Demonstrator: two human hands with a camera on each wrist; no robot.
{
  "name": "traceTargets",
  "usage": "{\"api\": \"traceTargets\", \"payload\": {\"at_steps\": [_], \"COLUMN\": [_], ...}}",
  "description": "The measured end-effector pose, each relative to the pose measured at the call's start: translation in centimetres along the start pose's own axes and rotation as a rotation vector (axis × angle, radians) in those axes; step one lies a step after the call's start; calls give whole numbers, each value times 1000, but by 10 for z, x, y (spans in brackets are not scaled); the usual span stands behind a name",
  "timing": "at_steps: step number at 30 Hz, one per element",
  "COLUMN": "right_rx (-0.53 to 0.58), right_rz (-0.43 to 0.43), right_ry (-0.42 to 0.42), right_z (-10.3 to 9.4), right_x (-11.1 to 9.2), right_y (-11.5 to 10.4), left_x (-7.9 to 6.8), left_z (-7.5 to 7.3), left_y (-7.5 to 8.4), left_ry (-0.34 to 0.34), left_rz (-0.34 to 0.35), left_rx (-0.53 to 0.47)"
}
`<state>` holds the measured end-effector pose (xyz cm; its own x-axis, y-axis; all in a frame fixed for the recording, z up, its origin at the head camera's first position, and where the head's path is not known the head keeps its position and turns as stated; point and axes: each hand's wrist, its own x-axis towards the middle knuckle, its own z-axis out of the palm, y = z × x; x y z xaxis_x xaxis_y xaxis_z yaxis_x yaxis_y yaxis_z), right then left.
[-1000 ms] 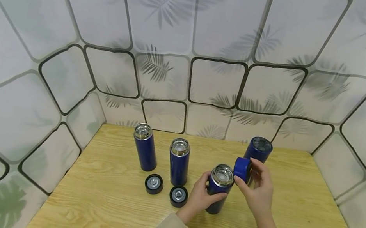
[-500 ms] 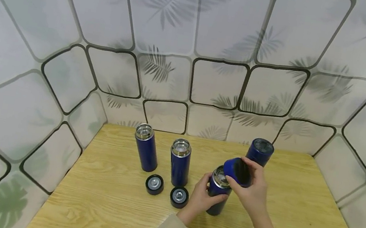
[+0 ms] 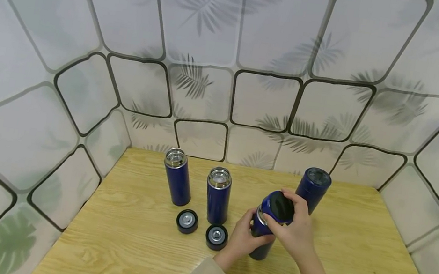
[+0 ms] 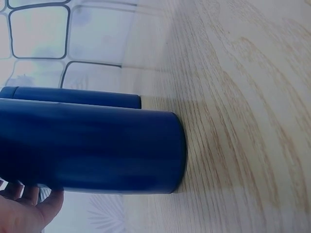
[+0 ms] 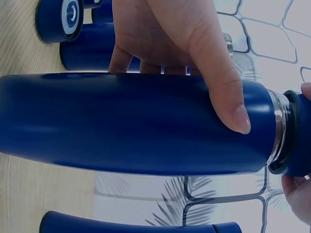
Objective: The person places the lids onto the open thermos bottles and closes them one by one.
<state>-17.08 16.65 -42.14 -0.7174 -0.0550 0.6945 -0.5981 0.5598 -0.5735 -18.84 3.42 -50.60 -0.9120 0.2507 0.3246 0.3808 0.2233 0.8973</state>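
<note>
A dark blue vacuum bottle [image 3: 260, 251] stands on the table in front of me, gripped around its upper body by my left hand [image 3: 243, 238]. My right hand [image 3: 300, 228] holds a blue lid [image 3: 279, 206] with a dark top between thumb and fingers. The lid is tilted over the bottle's mouth. In the right wrist view a strip of the steel neck [image 5: 279, 127] shows between bottle and lid. The left wrist view has the bottle's smooth side and lower end, with fingers at its edge. The mouth is hidden under the lid.
Left of my hands stand two uncapped blue bottles, one farther left [image 3: 178, 182] and one nearer [image 3: 216, 203]. Two lids, left [image 3: 187, 221] and right [image 3: 216, 237], lie underside up before them. A capped bottle [image 3: 314, 188] stands behind my right hand. Patterned cloth surrounds the wooden table [image 3: 133, 257].
My right hand has brought the lid leftward from beside the bottle onto its mouth, turning the dark top up toward me. My left hand keeps its grip on the bottle.
</note>
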Motion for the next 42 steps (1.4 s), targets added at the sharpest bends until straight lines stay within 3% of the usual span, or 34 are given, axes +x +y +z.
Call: {"api": "traceTargets", "payload": {"at_steps": [17, 30, 42], "right_rx": [-99, -113, -174], "right_rz": [70, 124, 143], "right_ry": [-87, -135, -53], "right_z": [7, 10, 17], "right_x": [4, 1, 2], "right_y": [-3, -1, -1], "left_x": [0, 0, -1], "left_z": [0, -2, -3], "left_y": [0, -1, -2], "left_ry": [10, -15, -13], "left_rz": [47, 7, 30], "left_rx": [23, 0, 23]}}
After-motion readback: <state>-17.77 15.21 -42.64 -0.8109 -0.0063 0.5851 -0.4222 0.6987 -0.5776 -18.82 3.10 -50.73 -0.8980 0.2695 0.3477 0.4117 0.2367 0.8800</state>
